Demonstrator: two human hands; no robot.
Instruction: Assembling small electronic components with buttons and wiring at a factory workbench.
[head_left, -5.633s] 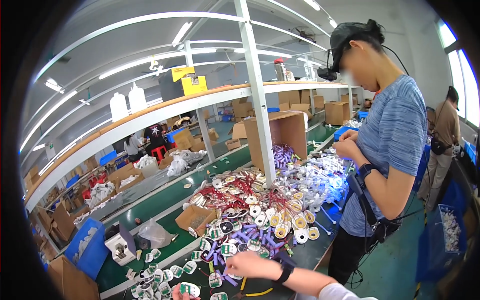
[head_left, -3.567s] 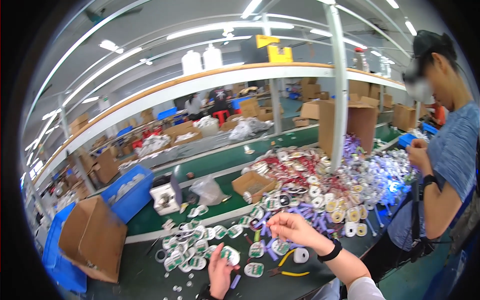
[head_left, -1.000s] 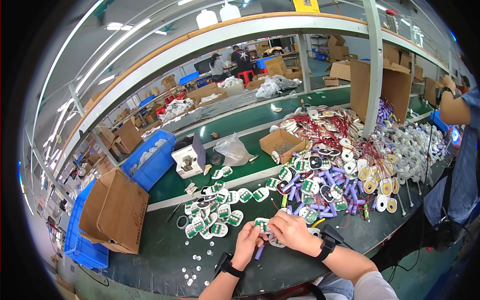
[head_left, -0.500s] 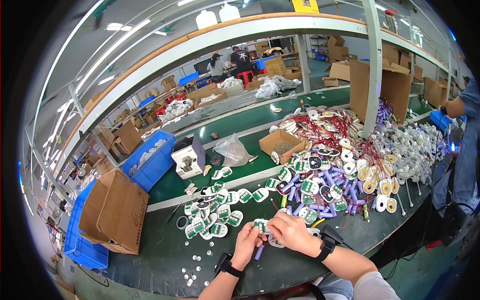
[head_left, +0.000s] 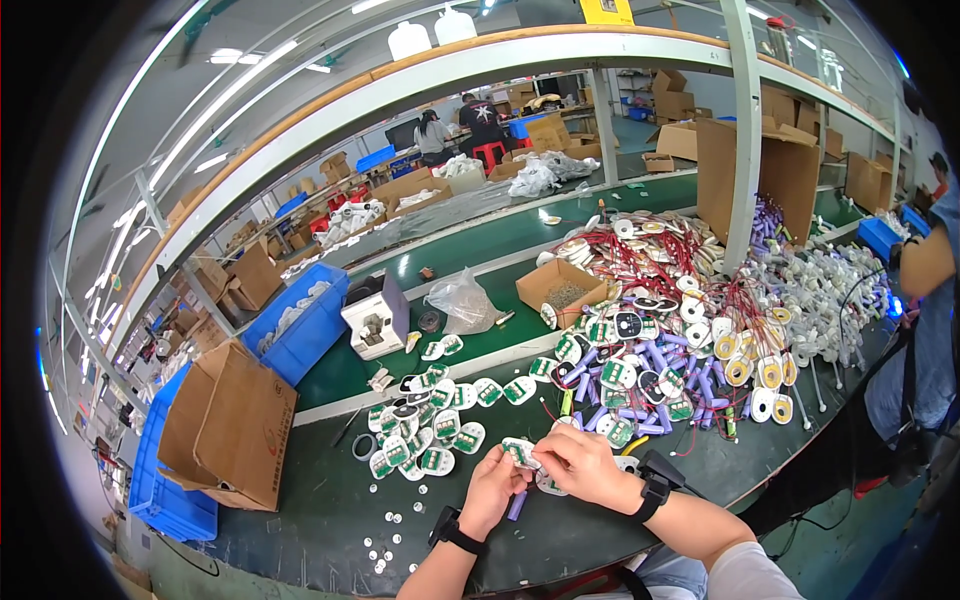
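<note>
A white oval cover with a green circuit board [head_left: 519, 452] sits tilted in the fingers of my left hand [head_left: 490, 492], closed round its near side. My right hand [head_left: 585, 466] is closed in a pinch at the cover's right edge; what its fingertips hold is hidden. Beneath the hands a purple battery cell [head_left: 517, 506] lies on the dark green table, partly covered by my left fingers. Another white round part [head_left: 548, 484] shows under my right hand. Just left of my hands is a pile of similar covers with boards [head_left: 437, 459].
Small white discs [head_left: 392, 517] lie scattered near a grey tape ring [head_left: 366, 446]. Purple cells, covers and red wires [head_left: 650, 375] heap at the right. A cardboard box [head_left: 235, 425] stands left, a small open carton [head_left: 563, 287] behind. A co-worker's arm [head_left: 925, 262] reaches in far right.
The cover with the board has tilted slightly between my fingers, and my right fingertips have shifted a little along its edge. At the far right the co-worker's arm has moved.
</note>
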